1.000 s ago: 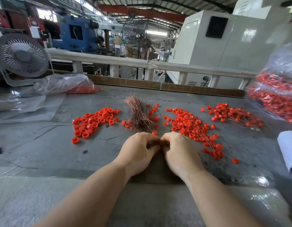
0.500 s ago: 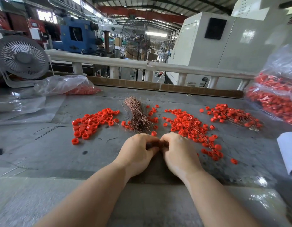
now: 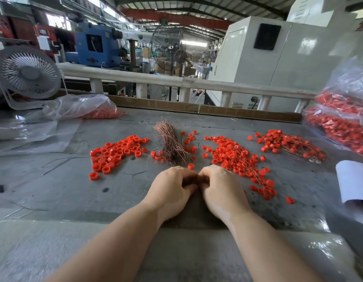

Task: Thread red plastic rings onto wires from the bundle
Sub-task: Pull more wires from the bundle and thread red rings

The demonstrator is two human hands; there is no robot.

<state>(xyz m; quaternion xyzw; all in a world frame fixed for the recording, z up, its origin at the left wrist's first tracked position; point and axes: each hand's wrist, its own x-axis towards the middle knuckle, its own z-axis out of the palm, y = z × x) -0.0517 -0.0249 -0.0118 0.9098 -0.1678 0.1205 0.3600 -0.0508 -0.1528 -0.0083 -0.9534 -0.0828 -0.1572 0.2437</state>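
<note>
We see both hands meeting at frame centre, fingers [image 3: 188, 187] curled inward, knuckles up. The left hand [image 3: 172, 190] and right hand [image 3: 221, 188] touch at the fingertips; whatever sits between them is hidden, so we cannot tell what either pinches, or whether anything is held at all. Both rest low over the grey worn table [image 3: 74, 200].

At 12 o'clock from the hands, just beyond the knuckles, lies the bundle of thin copper-coloured wires [image 3: 170, 145], fanned out at both ends. One loose red plastic ring [image 3: 191, 166] sits just beside the left knuckles.

At 10 o'clock we mark a pile of loose red plastic rings [image 3: 115, 153], none wired. At 1 to 2 o'clock, a spread of red rings with thin wires through them [image 3: 239, 159], running down toward 3 o'clock near the right hand. Farther at 2 o'clock, a second wired heap [image 3: 288, 145].

Far right, a clear plastic bag packed with red rings [image 3: 343, 123]; below it a white paper roll [image 3: 353, 180]. At 10 o'clock far back, a crumpled clear bag holding some red pieces [image 3: 85, 108] and a grey desk fan [image 3: 28, 73]. A white railing [image 3: 176, 82] edges the table's far side, with machines behind.
</note>
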